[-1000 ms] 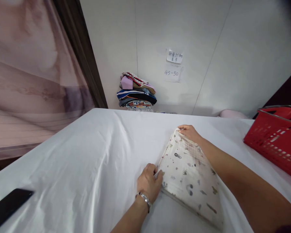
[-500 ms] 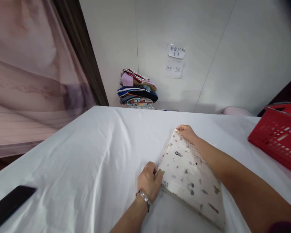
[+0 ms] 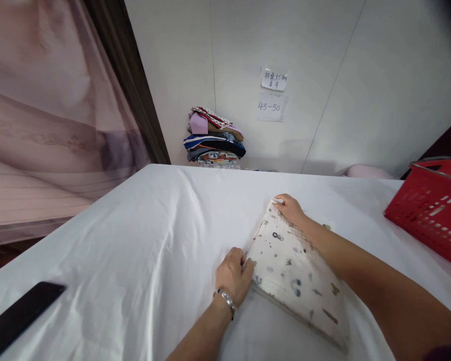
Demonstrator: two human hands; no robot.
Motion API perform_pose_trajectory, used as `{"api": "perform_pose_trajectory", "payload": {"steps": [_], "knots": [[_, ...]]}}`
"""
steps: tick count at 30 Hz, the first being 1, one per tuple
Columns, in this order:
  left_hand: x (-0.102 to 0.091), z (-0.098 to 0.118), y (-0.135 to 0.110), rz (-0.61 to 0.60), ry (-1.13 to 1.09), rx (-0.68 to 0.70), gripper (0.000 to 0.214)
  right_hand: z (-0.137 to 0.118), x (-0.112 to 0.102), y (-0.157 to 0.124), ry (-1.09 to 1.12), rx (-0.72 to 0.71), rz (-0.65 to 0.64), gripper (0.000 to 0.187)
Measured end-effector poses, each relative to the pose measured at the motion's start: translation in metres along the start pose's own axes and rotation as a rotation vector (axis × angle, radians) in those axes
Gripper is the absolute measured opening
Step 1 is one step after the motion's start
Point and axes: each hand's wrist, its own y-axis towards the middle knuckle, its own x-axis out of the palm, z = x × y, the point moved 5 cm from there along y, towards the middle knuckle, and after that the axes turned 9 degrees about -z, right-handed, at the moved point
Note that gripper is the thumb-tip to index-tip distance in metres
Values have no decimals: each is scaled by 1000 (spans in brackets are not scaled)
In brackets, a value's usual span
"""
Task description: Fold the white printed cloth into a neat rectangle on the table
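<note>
A folded white cloth point(image 3: 285, 271) with small printed figures lies slantwise on the white-covered table, several layers thick at its edges. My left hand point(image 3: 233, 276), with a silver bracelet on its wrist, pinches the cloth's left edge between thumb and fingers. At the far corner my right hand point(image 3: 288, 206) grips the cloth, fingertips curled over the edge. The right forearm passes above the cloth and hides part of its right side.
The table point(image 3: 128, 240) has a wrinkled white cover. A red basket point(image 3: 428, 210) stands at the right, a black flat object point(image 3: 26, 311) lies near left. Folded fabrics point(image 3: 215, 138) are piled beyond the far edge, by a wall with paper signs point(image 3: 272, 93). A pink curtain hangs left.
Both hands keep their hold on the cloth and have hardly moved. The whole view has shifted slightly; more of the black object shows.
</note>
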Motion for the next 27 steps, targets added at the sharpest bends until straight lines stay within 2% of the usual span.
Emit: {"api": "perform_pose_trajectory", "payload": {"steps": [4, 8, 11, 18, 23, 27], "knots": [[1, 0, 0, 11, 4, 6, 17, -18, 4, -22, -52, -93, -33, 31], [1, -1, 1, 14, 9, 11, 17, -36, 21, -36, -293, -182, -151, 29], [1, -1, 1, 16, 19, 11, 16, -42, 26, -37, -400, -186, -150, 30], [0, 1, 2, 0, 28, -2, 16, -47, 28, -42, -367, -108, -254, 34], [2, -1, 3, 7, 48, 4, 15, -62, 47, -65, -371, -131, -311, 49], [2, -2, 4, 19, 69, 11, 15, -67, 55, -65, -387, -121, -344, 54]]}}
